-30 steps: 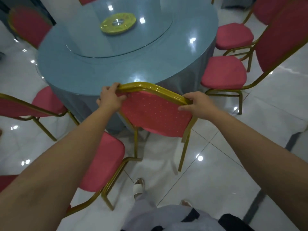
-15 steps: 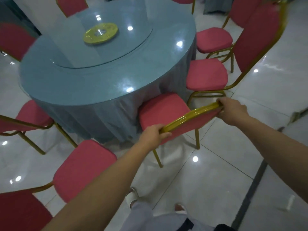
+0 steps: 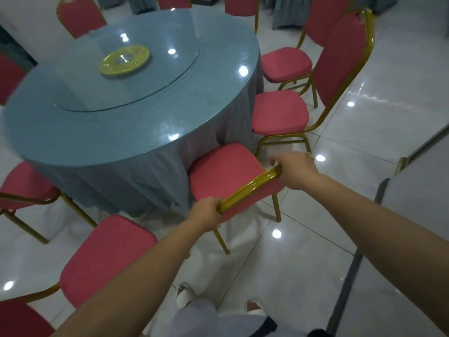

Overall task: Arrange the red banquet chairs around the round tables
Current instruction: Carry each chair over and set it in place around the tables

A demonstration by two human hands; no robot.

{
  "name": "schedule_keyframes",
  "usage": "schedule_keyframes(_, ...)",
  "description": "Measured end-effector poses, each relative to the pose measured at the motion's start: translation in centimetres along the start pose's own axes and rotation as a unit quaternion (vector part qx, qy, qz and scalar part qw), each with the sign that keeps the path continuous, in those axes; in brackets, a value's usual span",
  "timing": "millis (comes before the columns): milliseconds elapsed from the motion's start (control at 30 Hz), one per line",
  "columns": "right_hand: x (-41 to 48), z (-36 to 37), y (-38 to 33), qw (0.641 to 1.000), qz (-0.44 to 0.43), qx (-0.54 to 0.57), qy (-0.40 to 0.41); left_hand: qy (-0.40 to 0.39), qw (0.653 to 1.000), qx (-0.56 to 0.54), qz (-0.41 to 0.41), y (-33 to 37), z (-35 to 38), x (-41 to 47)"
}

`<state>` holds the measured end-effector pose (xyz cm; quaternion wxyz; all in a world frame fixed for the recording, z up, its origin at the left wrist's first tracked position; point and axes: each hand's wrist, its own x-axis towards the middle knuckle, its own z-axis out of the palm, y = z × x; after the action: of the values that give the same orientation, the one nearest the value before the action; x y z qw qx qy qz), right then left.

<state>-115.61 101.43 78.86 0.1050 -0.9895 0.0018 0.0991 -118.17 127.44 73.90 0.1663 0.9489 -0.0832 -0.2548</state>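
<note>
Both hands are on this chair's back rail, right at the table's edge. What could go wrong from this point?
The held chair has its seat against the tablecloth, which bunches there; pushing further may drag the cloth. The right hand, in its grip on the back rail, sits close to the gold frame of the neighbouring chair, so knuckles could get knocked. The glossy floor may let the legs skid.

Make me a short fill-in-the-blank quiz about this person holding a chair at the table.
The left hand and right hand grip the top rail of one ____.
Its seat is coloured ____.
The table before it is ____ in shape.
Missing words: chair; red; round.
</note>
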Motion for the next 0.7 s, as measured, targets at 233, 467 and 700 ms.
schedule_keyframes(233, -3.5, 3.0, -0.1, 0.998, -0.023, -0.054, -0.014, -0.025, 0.999, 0.02, 0.017, -1.2, 2.6, -4.5)
schedule_keyframes(467, -4.1, 2.5, -2.6, 0.998, 0.039, -0.038, -0.026, -0.012, 0.999, -0.043, 0.023, -1.2, 1.3, -5.3)
schedule_keyframes(700, -8.2, 1.5, -12.4, 0.976, -0.186, 0.044, -0.106, 0.001, 0.969, -0.245, -0.004, -7.8, -1.1, -12.6)
